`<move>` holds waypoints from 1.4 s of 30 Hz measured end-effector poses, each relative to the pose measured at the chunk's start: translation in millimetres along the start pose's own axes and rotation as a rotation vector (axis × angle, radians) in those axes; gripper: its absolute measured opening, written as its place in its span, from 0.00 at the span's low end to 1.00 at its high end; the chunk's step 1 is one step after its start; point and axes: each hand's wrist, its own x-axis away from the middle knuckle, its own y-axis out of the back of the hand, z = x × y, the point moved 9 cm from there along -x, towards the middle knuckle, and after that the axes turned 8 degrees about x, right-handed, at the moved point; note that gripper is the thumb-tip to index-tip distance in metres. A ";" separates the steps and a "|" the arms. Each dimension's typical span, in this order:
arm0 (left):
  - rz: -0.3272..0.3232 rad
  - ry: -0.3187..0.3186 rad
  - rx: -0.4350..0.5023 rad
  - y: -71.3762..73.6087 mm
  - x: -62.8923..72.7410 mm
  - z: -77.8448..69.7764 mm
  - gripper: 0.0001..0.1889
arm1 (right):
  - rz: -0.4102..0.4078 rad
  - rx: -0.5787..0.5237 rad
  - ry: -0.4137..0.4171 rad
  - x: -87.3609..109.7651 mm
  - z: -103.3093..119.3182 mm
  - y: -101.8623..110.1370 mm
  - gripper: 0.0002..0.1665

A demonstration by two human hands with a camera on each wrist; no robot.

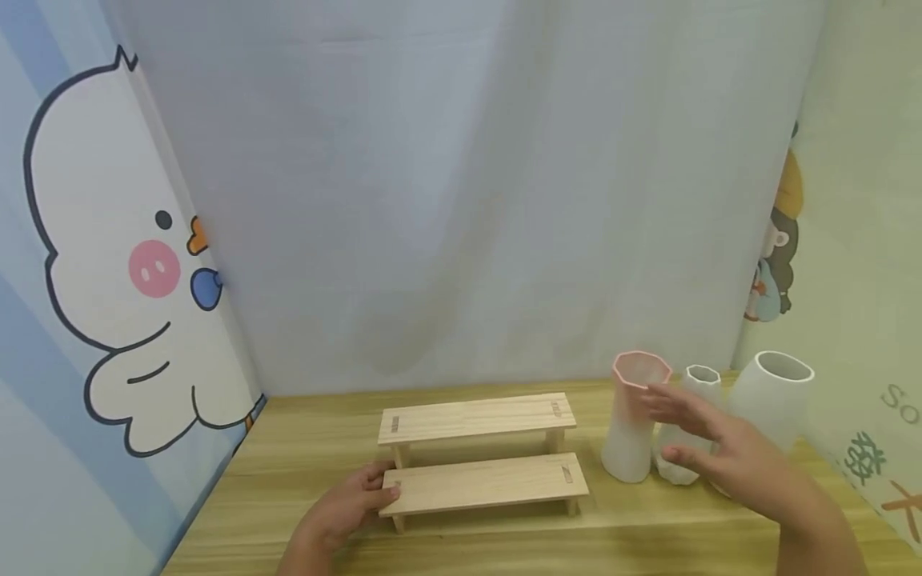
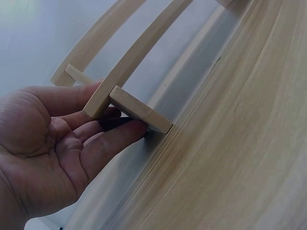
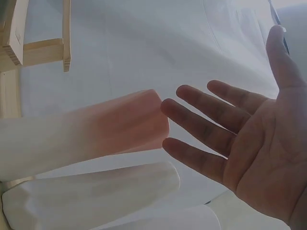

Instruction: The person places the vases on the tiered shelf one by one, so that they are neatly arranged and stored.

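Observation:
A two-step wooden display stand (image 1: 490, 485) stands on the table, its rear board higher than the front one. My left hand (image 1: 349, 502) grips the front step's left end, thumb on its top in the head view. The left wrist view shows the fingers around the board end (image 2: 99, 98) and leg (image 2: 139, 109). Over the vases on the right, my right hand (image 1: 731, 452) is held with fingers extended, holding nothing. Its fingertips are close to the rim of a pink-and-white vase (image 1: 628, 440); contact cannot be told. Partly behind this hand are a narrow white vase (image 1: 677, 470) and a wider white vase (image 1: 771, 400).
The wood-grain table (image 1: 310, 432) runs back to a pale cloth backdrop (image 1: 446, 200). A blue side panel with a white cartoon bird (image 1: 101, 200) borders the left. A pale green printed panel (image 1: 857, 304) stands to the right, close to the wide vase.

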 end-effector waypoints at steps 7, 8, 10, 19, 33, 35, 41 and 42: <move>0.000 0.000 0.009 -0.9 -1.1 1.2 0.41 | -0.014 -0.021 -0.031 5.5 -8.6 9.6 0.34; 0.001 0.000 0.010 -1.3 -1.0 1.4 0.41 | -0.017 -0.027 -0.039 6.8 -10.7 10.9 0.33; 0.004 0.005 0.016 -1.8 -0.8 2.3 0.41 | -0.033 -0.026 -0.055 9.8 -14.9 15.2 0.33; -0.019 0.022 -0.020 -0.4 2.7 4.5 0.42 | -0.231 0.046 -0.168 27.9 -38.3 48.4 0.26; -0.001 0.018 -0.027 3.3 -2.4 2.6 0.42 | -0.899 -0.057 -0.312 69.3 -87.1 103.2 0.36; 0.007 0.012 -0.020 3.2 -3.1 3.6 0.42 | -0.918 -0.090 -0.360 73.1 -99.6 101.5 0.39; 0.033 -0.001 -0.002 1.1 -3.4 3.9 0.41 | -0.820 -0.152 -0.617 80.8 -142.0 83.4 0.45; 0.031 -0.003 -0.009 1.1 -3.5 3.7 0.42 | -0.801 -0.161 -0.650 81.8 -148.0 79.9 0.45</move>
